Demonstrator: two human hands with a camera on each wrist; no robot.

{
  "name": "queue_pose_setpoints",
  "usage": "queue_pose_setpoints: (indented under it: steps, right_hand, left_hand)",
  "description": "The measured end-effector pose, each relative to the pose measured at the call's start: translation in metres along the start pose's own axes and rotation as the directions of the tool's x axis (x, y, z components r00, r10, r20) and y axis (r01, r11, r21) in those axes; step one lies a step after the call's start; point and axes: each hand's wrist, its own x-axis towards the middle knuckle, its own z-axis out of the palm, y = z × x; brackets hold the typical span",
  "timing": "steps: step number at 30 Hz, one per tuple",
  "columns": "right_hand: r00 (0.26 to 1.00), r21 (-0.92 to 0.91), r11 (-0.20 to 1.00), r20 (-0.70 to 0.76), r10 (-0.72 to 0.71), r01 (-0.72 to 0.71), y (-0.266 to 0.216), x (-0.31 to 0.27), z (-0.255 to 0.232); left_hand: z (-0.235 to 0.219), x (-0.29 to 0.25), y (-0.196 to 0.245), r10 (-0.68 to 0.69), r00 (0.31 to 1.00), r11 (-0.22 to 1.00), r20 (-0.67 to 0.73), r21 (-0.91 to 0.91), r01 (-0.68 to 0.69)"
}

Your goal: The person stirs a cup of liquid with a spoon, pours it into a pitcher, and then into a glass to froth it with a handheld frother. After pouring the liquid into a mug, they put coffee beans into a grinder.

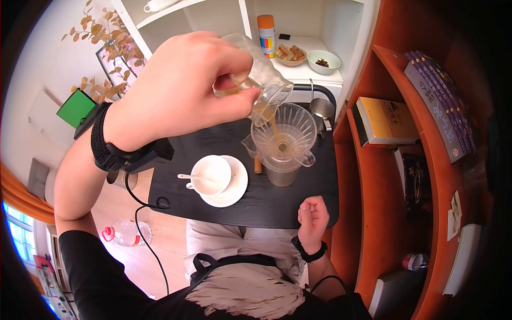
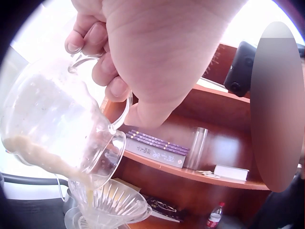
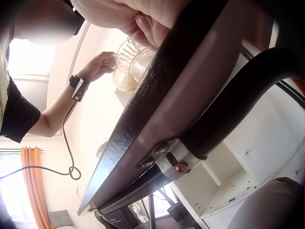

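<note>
My left hand (image 1: 181, 88) pinches the handle of a clear glass pitcher (image 1: 269, 77), tipped over a ribbed clear dripper (image 1: 300, 125). A thin stream of cloudy brownish liquid falls from its mouth into the dripper, which rests on a transparent vessel (image 1: 282, 177). The left wrist view shows liquid along the lower side of the tilted pitcher (image 2: 47, 109), its lip just above the dripper (image 2: 116, 202). My right hand (image 1: 313, 221) lies at the near right edge of the black table (image 1: 181, 202), fingers loosely curled, holding nothing.
A white cup (image 1: 218, 184) with a spoon (image 1: 189, 176) stands on a saucer (image 1: 240, 184) left of the vessel. Behind are a metal cup (image 1: 321, 108), a spray can (image 1: 266, 34) and bowls (image 1: 324, 68). A wooden bookshelf (image 1: 349, 192) borders the right; a cable (image 1: 140, 229) hangs left.
</note>
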Motion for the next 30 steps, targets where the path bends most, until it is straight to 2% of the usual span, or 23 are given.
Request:
queue_pose_setpoints:
  steps: [10,16,27,30]
  right_hand:
    - [1.000,0.003,1.000,0.001,-0.021,0.021,0.000,0.001,0.001]
    - [1.000,0.012,1.000,-0.008,-0.014,0.015,-0.001,0.001,0.002]
    - [1.000,0.021,1.000,-0.020,-0.013,0.013,0.000,0.001,0.001]
    - [0.999,0.042,0.999,-0.025,-0.020,0.021,-0.001,0.001,0.002]
  left_hand:
    - [-0.010,-0.014,0.005,-0.013,1.000,0.999,0.016,0.036,0.012]
    - [-0.012,-0.015,0.015,0.050,0.999,0.999,0.005,-0.004,-0.050]
    - [-0.009,0.014,0.026,0.096,0.990,0.995,0.105,-0.017,-0.094]
    - [0.001,0.022,0.027,0.129,0.990,0.992,0.053,-0.002,-0.129]
